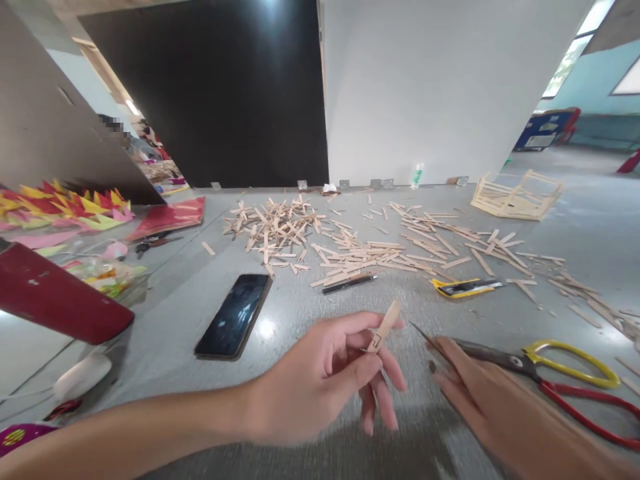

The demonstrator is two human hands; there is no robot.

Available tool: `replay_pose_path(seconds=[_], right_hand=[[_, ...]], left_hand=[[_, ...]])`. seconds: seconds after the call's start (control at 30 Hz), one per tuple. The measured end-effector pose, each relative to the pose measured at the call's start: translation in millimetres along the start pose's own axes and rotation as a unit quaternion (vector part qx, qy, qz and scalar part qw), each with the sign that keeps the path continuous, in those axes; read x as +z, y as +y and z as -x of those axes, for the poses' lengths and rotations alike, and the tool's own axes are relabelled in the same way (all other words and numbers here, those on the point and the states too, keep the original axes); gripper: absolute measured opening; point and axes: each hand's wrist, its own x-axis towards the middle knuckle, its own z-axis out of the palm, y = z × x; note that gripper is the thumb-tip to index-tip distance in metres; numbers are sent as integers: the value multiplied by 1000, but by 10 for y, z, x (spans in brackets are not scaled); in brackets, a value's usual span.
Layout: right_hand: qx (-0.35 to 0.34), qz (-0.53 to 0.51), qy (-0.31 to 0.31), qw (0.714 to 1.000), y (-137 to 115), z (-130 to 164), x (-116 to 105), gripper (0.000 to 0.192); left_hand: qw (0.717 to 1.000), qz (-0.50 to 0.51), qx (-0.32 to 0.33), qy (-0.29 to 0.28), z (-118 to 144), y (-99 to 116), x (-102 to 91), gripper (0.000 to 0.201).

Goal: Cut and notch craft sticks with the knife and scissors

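My left hand [335, 380] pinches a short wooden craft stick [385, 327] between thumb and fingers; a dark stepped line is drawn across the stick. The other fingers are loosely curled. Close by on the right, my right hand [480, 393] is closed around a thin, dark, pointed tool [423, 332], whose tip points towards the stick without touching it. Its exact kind is hard to make out. Large scissors [517, 362] with one yellow and one red handle lie beside and partly behind that hand, their blades partly hidden by it.
Loose craft sticks [365, 257] cover the middle of the table. A black pen [350, 283], yellow cutter knife [467, 287] and phone [233, 317] lie nearer. A stick frame [517, 197] stands back right. Red cylinder [60, 293], white mouse [83, 377] and paper pieces are left; upright panels [425, 87] rise behind.
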Motion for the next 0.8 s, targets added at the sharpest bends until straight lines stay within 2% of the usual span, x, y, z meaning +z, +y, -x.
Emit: replay_pose_path(seconds=[0.07, 0.17, 0.27, 0.33, 0.43, 0.47, 0.53, 0.6, 0.7, 0.8], right_hand=[[3, 38, 35, 999, 35, 51, 127, 62], [-19, 81, 65, 994, 40, 42, 200, 59], [-39, 80, 61, 994, -15, 9, 73, 49], [-53, 77, 51, 994, -16, -15, -115, 42], [-55, 151, 70, 985, 157, -87, -467, 42], [-48, 191, 104, 975, 255, -132, -577, 44], [-23, 235, 112, 965, 460, -254, -748, 46], [-26, 235, 120, 964, 621, -396, -840, 50], [-25, 224, 101, 969, 727, -532, -883, 49], [4, 225, 78, 971, 754, -450, -924, 42]], left_hand=[[999, -32, -22, 7, 10, 39, -10, 23], [992, -109, -58, 24, 6, 86, -48, 18], [977, -200, -65, 23, 4, 117, -79, 13], [973, -227, -35, 18, 15, 124, -88, 15], [977, -210, 28, -7, 43, 116, -92, 23], [980, -195, 39, -15, 50, 110, -94, 25], [986, -159, 42, -23, 56, 96, -96, 26], [991, -122, 39, -27, 52, 79, -94, 23], [996, -81, 14, -29, 38, 53, -79, 15], [998, -68, 0, -13, 27, 20, -64, 27]])
